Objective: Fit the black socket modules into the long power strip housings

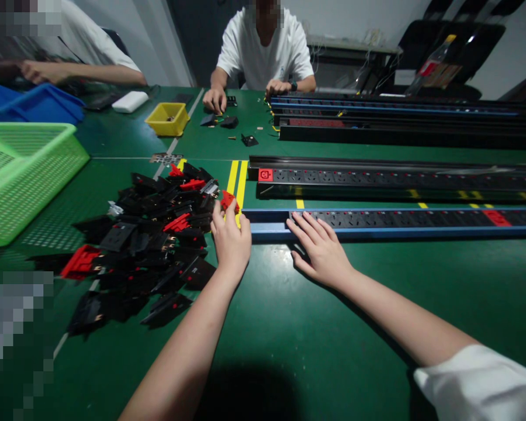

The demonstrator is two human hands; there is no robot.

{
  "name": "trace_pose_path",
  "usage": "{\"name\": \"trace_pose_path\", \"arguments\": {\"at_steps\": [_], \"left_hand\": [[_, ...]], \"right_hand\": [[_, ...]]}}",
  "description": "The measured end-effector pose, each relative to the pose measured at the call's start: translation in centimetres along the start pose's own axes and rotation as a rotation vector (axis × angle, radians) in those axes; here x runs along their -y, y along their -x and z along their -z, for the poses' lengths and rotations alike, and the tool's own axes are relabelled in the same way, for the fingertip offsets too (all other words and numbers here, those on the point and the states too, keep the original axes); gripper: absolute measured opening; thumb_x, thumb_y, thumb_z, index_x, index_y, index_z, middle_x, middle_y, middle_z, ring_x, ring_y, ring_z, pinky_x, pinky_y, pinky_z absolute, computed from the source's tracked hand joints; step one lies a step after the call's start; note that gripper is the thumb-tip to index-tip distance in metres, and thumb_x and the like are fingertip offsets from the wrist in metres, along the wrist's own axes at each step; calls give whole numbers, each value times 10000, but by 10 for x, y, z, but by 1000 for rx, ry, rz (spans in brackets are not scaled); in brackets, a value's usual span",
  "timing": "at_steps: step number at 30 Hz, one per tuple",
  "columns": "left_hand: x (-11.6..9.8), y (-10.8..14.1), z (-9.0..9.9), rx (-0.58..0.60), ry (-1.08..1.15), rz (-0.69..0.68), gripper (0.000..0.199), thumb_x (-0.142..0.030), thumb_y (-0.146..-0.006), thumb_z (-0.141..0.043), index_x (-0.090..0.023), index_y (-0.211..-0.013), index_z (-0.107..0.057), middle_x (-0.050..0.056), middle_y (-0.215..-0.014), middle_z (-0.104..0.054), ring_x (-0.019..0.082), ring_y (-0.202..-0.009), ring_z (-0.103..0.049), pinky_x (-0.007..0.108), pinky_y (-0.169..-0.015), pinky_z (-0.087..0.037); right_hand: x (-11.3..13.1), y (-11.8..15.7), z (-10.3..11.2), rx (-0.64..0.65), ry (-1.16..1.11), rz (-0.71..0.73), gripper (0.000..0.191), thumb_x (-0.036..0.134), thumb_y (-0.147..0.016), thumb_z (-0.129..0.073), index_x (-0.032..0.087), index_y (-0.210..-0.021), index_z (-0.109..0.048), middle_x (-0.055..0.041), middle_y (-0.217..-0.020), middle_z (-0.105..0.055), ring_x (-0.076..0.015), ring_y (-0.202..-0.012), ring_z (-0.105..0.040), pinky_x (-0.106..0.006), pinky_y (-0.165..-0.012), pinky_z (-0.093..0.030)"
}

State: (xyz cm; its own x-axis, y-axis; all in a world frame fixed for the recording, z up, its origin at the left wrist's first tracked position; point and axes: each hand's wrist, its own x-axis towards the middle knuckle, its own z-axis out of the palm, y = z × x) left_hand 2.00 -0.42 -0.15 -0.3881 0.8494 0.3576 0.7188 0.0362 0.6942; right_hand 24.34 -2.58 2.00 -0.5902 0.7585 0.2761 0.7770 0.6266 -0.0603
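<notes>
A long blue rail lies across the green table, with a row of black socket modules and one red module in it. Its left end shows an unfilled stretch of channel. My right hand rests with fingers spread on the leftmost black modules. At the rail's left end is my left hand, its fingers apart, touching or close to a red module at the edge of a heap of loose black and red modules. Whether the left fingers grip anything is hard to make out.
Behind the blue rail lies a black rail with sockets; more rails lie farther back. A green basket, blue bins and a yellow box stand left. Two people sit across the table, and a bottle stands at back right.
</notes>
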Motion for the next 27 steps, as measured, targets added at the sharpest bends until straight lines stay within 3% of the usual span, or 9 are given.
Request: {"name": "trace_pose_path", "arguments": {"at_steps": [3,13,20,27], "left_hand": [[1,0,0,34,-9,37,475,-297,-935,-425,-181,-1381,-539,197,-1537,-341,362,-1427,-341,553,-1149,-288],[4,-2,-2,64,23,55,468,-327,-933,-434,-194,-1365,-555,178,-1471,-449,344,-1407,-355,548,-1152,-289],[2,-2,1,-8,119,47,497,-294,-904,-504,-201,-1392,-482,160,-1369,-508,290,-1314,-469,484,-1134,-348],[8,-1,-2,-49,259,59,558,-331,-914,-526,-237,-1439,-363,158,-1422,-442,271,-1330,-466,448,-1105,-412]], "right_hand": [[0,0,0,0,0,-2,699,348,-914,-486,223,-1558,-244,-40,-1622,-220,-227,-1503,-172,-436,-1207,-188],[0,0,0,3,5,-1,712,353,-911,-492,229,-1562,-231,-41,-1623,-219,-230,-1502,-177,-439,-1206,-191],[-1,1,0,-2,6,1,724,351,-905,-499,234,-1564,-224,-39,-1623,-221,-236,-1501,-180,-448,-1206,-190],[-1,0,0,-6,8,3,723,352,-910,-497,238,-1567,-216,-40,-1619,-233,-239,-1499,-188,-448,-1204,-196]]}}
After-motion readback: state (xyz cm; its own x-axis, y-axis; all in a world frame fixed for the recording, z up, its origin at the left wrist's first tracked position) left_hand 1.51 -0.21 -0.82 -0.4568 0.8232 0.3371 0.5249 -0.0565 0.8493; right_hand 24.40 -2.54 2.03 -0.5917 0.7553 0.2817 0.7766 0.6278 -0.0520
